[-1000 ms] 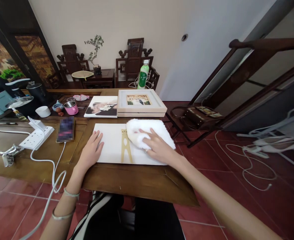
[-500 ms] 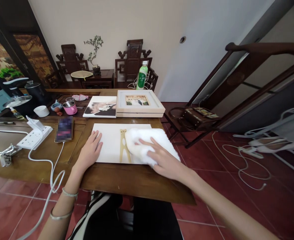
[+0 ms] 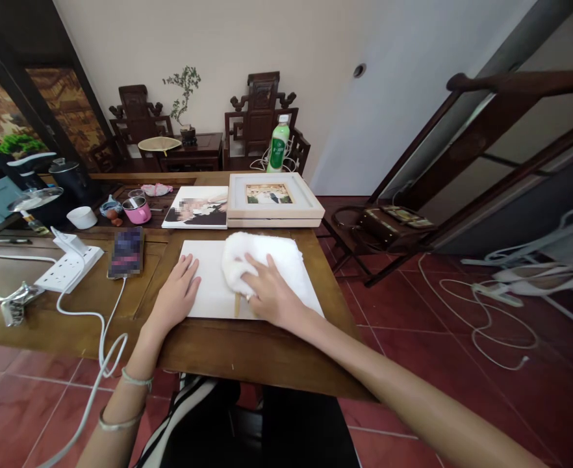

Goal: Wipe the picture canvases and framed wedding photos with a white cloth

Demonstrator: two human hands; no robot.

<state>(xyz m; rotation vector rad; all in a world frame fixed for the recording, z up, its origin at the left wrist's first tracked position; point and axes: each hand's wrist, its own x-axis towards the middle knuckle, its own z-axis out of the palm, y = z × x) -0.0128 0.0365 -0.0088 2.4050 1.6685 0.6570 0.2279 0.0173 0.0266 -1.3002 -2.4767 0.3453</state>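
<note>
A flat white board (image 3: 207, 286) lies face-down on the wooden table (image 3: 247, 351) near its front edge, with a tan wooden stand piece (image 3: 236, 303) on its back, mostly covered. My left hand (image 3: 175, 294) rests flat on the board's left edge, fingers stretched out. My right hand (image 3: 269, 294) presses a fluffy white cloth (image 3: 262, 257) onto the middle of the board, fingers laid over it.
Behind the board lie a photo print (image 3: 196, 208) and a light wood picture frame (image 3: 273, 200). A phone (image 3: 127, 251), white power strip (image 3: 69, 263) with cable, pink cup (image 3: 137, 210) and white bowl (image 3: 82, 217) sit left. A green bottle (image 3: 278, 144) stands behind. Cables trail across the red floor at right.
My right hand slid the white cloth leftward across the board, from its right side to the middle, covering most of the tan stand. My left hand stayed put.
</note>
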